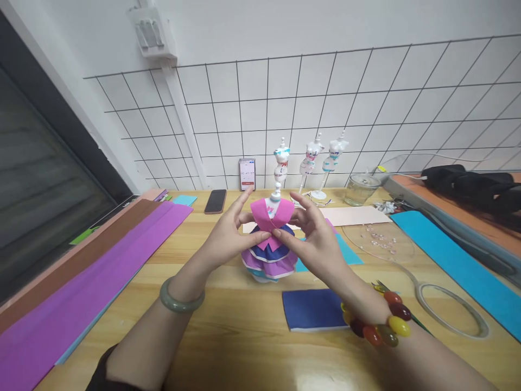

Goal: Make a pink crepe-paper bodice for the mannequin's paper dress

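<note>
A small white dress form (275, 191) stands upright on the table in front of me. It wears a pink paper top (272, 213) with a V neck and a tiered skirt (271, 266) in navy, purple and blue. From the left, my left hand (234, 231) presses its thumb on the top's waist. My right hand (313, 236) does the same from the right, and the two thumbs nearly meet. The remaining fingers curl round the sides and back, partly hidden, with both index fingers raised. A folded navy sheet (315, 309) lies below my right hand.
Three bare dress forms, one of them this form (311, 157), stand by the tiled wall. Purple paper (122, 266) lies left, blue paper (456, 260) right. A dark phone (215, 201), a timer phone (247, 174), a glass of water (360, 190) and a tape roll (453, 310) surround the work.
</note>
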Tool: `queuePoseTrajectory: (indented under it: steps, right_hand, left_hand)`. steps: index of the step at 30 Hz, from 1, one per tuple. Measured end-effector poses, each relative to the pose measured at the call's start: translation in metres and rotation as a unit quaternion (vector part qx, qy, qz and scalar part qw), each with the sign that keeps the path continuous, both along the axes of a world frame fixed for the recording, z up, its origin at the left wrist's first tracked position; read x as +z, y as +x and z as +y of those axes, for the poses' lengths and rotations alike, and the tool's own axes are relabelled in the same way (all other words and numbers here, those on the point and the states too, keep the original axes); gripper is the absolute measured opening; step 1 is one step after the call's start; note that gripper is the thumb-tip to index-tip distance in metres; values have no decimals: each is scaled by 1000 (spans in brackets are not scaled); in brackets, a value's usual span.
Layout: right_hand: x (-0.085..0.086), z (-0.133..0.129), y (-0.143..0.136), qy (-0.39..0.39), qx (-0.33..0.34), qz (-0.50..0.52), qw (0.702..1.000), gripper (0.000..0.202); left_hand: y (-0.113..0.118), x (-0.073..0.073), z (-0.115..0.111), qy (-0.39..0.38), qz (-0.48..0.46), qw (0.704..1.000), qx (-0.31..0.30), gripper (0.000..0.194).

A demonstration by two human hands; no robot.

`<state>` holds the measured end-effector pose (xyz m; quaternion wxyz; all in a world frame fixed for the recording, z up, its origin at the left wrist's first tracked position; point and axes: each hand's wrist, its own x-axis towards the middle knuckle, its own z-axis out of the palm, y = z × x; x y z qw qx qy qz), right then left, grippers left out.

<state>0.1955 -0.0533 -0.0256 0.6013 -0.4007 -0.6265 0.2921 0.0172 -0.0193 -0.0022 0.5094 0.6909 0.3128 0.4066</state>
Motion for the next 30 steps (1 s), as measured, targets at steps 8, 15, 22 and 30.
queuePoseTrajectory:
  steps: [8, 15, 22, 30]
  right_hand:
    - [-2, 3, 2, -10, 12, -3, 1000, 70]
    - [-3, 4, 5, -14, 14, -7, 1000, 70]
    - [-5, 5, 6, -21, 1, -11, 1000, 70]
    - [-8, 6, 7, -12, 6, -24, 1000, 71]
  left_hand:
    - [0, -3, 7, 6, -36, 999, 12, 94]
    - [1, -4, 6, 50, -19, 997, 47, 89]
    - [0, -4, 6, 55, -4, 997, 55, 90]
    - [-1, -2, 3, 85, 21, 993, 74, 85]
